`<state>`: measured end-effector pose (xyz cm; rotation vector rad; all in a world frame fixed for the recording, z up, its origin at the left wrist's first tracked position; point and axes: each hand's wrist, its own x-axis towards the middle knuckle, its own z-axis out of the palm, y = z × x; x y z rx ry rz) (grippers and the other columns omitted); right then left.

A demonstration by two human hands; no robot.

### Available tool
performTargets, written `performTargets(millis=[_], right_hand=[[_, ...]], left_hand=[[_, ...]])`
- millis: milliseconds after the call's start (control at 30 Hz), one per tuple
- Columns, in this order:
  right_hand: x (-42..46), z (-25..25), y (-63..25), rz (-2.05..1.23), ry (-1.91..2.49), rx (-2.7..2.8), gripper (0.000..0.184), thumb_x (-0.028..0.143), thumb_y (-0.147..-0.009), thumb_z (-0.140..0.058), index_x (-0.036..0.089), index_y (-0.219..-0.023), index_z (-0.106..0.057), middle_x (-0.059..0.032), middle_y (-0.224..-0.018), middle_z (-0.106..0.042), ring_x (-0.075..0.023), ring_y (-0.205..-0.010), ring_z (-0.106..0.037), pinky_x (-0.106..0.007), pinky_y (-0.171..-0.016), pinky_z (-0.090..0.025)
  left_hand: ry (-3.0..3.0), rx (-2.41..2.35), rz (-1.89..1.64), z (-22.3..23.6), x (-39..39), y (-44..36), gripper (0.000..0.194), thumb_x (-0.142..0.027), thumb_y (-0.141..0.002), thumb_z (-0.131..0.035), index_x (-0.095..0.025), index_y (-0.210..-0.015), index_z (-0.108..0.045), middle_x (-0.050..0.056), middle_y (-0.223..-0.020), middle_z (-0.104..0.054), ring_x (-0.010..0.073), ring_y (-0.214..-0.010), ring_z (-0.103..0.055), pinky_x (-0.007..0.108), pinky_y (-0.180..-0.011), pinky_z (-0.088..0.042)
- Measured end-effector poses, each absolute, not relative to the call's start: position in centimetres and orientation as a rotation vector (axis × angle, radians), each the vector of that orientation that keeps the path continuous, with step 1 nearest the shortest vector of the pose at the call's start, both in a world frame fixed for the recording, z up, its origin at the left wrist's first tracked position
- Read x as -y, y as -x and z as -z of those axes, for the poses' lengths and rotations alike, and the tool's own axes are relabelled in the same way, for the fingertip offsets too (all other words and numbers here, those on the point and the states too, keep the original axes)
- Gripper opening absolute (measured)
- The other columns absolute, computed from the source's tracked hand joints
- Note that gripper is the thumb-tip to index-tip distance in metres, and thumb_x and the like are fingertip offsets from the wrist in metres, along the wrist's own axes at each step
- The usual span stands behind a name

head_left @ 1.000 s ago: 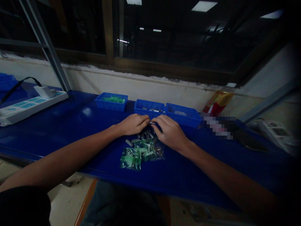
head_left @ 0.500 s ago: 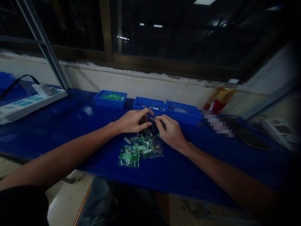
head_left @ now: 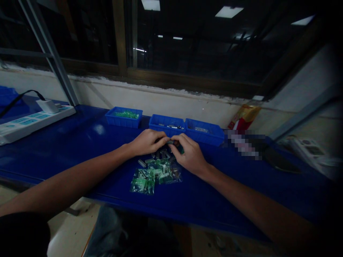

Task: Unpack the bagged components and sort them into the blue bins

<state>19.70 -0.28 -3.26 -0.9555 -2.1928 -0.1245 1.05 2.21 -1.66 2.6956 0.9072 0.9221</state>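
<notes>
A small metal cylinder (head_left: pixel 170 142) sits between my two hands, its ends partly covered by fingertips. Thumb and fingers of my left hand (head_left: pixel 148 142) are closed on its left end. From the other side, my right hand (head_left: pixel 190 153) pinches it between thumb and forefinger. Just under the hands lies a pile of loose metal cylinders (head_left: pixel 162 154), partly hidden by them. One separate cylinder (head_left: pixel 142 163) rests to the left of the pile. Nearer to me are clear bags with green print (head_left: pixel 143 181), small parts inside, flat on the blue table (head_left: pixel 209 200).
Behind the hands stand a blue bin (head_left: pixel 122 121) of green packets, a middle bin (head_left: pixel 157 125) with metal parts and a right bin (head_left: pixel 214 137) holding a clear packet. A white power strip (head_left: pixel 34 123) lies left. A red and gold bag (head_left: pixel 245 117) leans on the wall.
My left hand's fingers have closed from a loose curl onto the metal cylinder that my right hand was holding. Both hands are now together at it. The view has shifted slightly.
</notes>
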Motion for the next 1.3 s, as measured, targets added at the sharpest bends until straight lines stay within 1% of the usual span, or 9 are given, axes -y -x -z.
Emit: performTargets(millis=[100,300,500,600,700,900,1033,1100,1300], right_hand=[[0.3,3.2,-19.6,0.107,0.970,2.203,0.014,0.026,-0.085,-0.045,0.016,-0.091,-0.054,-0.0051,-0.080,-0.057,-0.0162,-0.074,-0.054,-0.030,-0.069,-0.043],[0.0,3.3,-19.6,-0.027,1.011,2.153,0.022,0.025,-0.089,-0.036,0.018,-0.073,-0.049,-0.0028,-0.071,-0.053,-0.0139,-0.067,-0.052,-0.027,-0.063,-0.039],[-0.1,3.3,-19.6,-0.093,1.022,2.153,0.028,0.026,-0.090,-0.031,0.019,-0.067,-0.044,-0.0013,-0.065,-0.050,-0.0126,-0.062,-0.050,-0.027,-0.058,-0.037],[0.1,3.4,-19.6,-0.117,1.023,2.110,0.014,0.029,-0.087,-0.040,0.019,-0.087,-0.049,-0.0018,-0.073,-0.055,-0.0137,-0.067,-0.053,-0.028,-0.062,-0.040],[0.3,3.5,-19.5,-0.090,1.005,2.107,0.020,0.031,-0.082,-0.049,0.018,-0.098,-0.048,-0.0026,-0.077,-0.056,-0.0148,-0.070,-0.055,-0.028,-0.063,-0.042],[0.3,3.4,-19.4,-0.026,0.950,2.170,0.012,0.026,-0.086,-0.044,0.018,-0.088,-0.052,-0.0034,-0.076,-0.055,-0.0147,-0.071,-0.054,-0.029,-0.066,-0.042],[0.1,3.5,-19.6,-0.032,0.988,2.133,0.013,0.025,-0.087,-0.042,0.018,-0.085,-0.053,-0.0037,-0.077,-0.058,-0.0150,-0.070,-0.055,-0.029,-0.065,-0.042],[0.0,3.7,-19.5,-0.026,0.994,2.118,0.016,0.025,-0.088,-0.040,0.018,-0.082,-0.053,-0.0037,-0.076,-0.059,-0.0150,-0.071,-0.056,-0.029,-0.065,-0.042],[0.9,1.9,-19.3,0.060,1.015,2.045,0.024,0.024,-0.088,-0.038,0.019,-0.070,-0.053,-0.0023,-0.065,-0.057,-0.0141,-0.063,-0.055,-0.027,-0.061,-0.042]], left_hand=[[-2.717,-0.899,-0.908,1.6,-2.1,-1.0,0.039,-0.032,-0.091,-0.031,-0.013,-0.072,-0.058,0.001,-0.059,-0.058,0.0094,-0.055,-0.055,0.021,-0.053,-0.038],[-2.800,-0.868,-0.931,1.6,-2.1,-0.8,0.028,-0.035,-0.087,-0.043,-0.015,-0.105,-0.050,0.000,-0.070,-0.062,0.0122,-0.063,-0.058,0.024,-0.058,-0.042],[-2.985,-0.871,-0.980,1.4,-2.0,-1.0,0.021,-0.031,-0.088,-0.042,-0.016,-0.099,-0.053,0.001,-0.069,-0.061,0.0150,-0.068,-0.058,0.029,-0.066,-0.043],[-3.008,-0.916,-0.961,1.4,-2.1,-1.0,0.024,-0.031,-0.090,-0.037,-0.015,-0.094,-0.055,0.002,-0.069,-0.061,0.0150,-0.067,-0.057,0.030,-0.066,-0.043],[-3.044,-0.953,-0.880,1.5,-2.3,-0.9,0.032,-0.030,-0.092,-0.030,-0.015,-0.084,-0.056,0.003,-0.066,-0.060,0.0144,-0.063,-0.056,0.028,-0.061,-0.041],[-3.029,-0.967,-0.781,1.5,-2.4,-0.7,0.037,-0.033,-0.093,-0.026,-0.015,-0.079,-0.055,0.003,-0.065,-0.059,0.0141,-0.061,-0.056,0.027,-0.059,-0.040],[-3.009,-0.897,-0.806,1.2,-2.1,-0.6,0.031,-0.038,-0.089,-0.035,-0.015,-0.105,-0.050,0.003,-0.075,-0.063,0.0164,-0.070,-0.059,0.029,-0.064,-0.042],[-3.031,-0.885,-0.828,1.1,-2.0,-0.7,0.030,-0.035,-0.088,-0.040,-0.016,-0.110,-0.047,0.004,-0.078,-0.063,0.0173,-0.073,-0.059,0.030,-0.066,-0.043],[-3.087,-0.871,-0.908,0.8,-1.6,-0.9,0.023,-0.031,-0.090,-0.037,-0.017,-0.101,-0.051,0.005,-0.084,-0.063,0.0176,-0.078,-0.059,0.032,-0.071,-0.044]])
